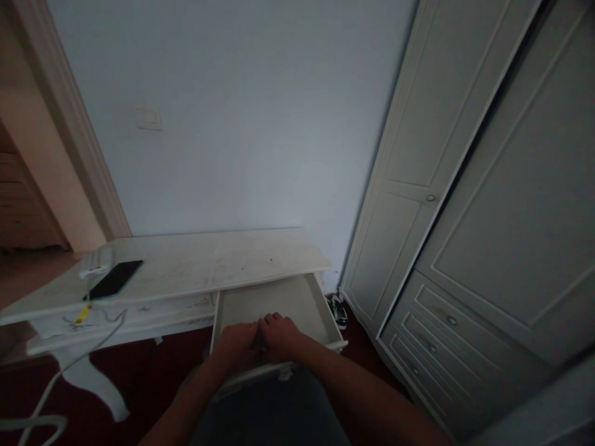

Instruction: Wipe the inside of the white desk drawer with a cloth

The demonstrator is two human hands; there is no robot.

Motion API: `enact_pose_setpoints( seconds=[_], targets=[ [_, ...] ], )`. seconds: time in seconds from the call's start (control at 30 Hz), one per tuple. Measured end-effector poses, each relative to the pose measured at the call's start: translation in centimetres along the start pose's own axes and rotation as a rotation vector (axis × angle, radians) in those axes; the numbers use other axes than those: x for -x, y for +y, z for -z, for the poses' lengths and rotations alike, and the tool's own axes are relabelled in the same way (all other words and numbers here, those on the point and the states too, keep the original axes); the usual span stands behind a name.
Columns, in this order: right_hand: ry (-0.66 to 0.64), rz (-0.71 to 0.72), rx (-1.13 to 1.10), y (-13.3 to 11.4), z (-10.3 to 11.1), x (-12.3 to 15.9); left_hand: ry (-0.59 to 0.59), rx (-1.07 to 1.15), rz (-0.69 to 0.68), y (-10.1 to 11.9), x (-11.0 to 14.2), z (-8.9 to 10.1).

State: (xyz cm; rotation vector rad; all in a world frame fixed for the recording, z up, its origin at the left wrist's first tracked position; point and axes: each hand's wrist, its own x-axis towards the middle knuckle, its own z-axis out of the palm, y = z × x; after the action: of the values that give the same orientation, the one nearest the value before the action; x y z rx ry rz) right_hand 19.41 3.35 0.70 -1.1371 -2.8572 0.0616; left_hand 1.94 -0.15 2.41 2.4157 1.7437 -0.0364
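A white drawer (pixel 320 297) is pulled out of a low white table (pixel 195 254), and the part of its inside that shows holds nothing. My left hand (pixel 238 344) and my right hand (pixel 281 336) meet over the drawer, close to its front panel. Both have curled fingers and touch each other at the knuckles. Between them is a dark patch; what they hold, if anything, is hidden in the dim light.
On the table's left lie a dark phone (pixel 114 280) and a white box-like device (pixel 96 262). A white cable (pixel 69 365) with a yellow tag (pixel 82 314) hangs down. Shoes (pixel 338 311) stand by the wardrobe (pixel 395 248) on the right.
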Motion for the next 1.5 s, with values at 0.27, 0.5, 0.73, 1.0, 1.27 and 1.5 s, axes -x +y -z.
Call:
enact_pose_setpoints(
  seconds=[0.27, 0.5, 0.73, 1.0, 1.27, 1.5],
  targets=[
    [0.025, -0.248, -0.064, 2.3, -0.4, -1.8, 0.396, 0.072, -0.018, -3.7, 1.2, -2.8],
    [0.213, -0.700, -0.077, 8.0, 1.0, -1.3, 0.553, 0.060, 0.023, -6.6, 2.1, -7.6],
    [0.289, -0.795, -0.161, 6.1, 0.4, -5.0, 0.536, 0.101, -0.022, -5.2, 2.5, -8.1],
    [0.175, -0.254, -0.166, -2.4, -2.5, -9.6, 0.618, 0.108, 0.059, -2.7, 4.0, -7.2],
    [-0.018, 0.095, -0.202, 0.9, -3.0, -4.3, 0.751, 0.104, 0.071, -2.9, 3.9, -7.6],
    [0.092, -0.337, -0.209, 10.2, -0.7, 0.2, 0.556, 0.045, 0.112, -2.9, 3.9, -8.1]
  ],
)
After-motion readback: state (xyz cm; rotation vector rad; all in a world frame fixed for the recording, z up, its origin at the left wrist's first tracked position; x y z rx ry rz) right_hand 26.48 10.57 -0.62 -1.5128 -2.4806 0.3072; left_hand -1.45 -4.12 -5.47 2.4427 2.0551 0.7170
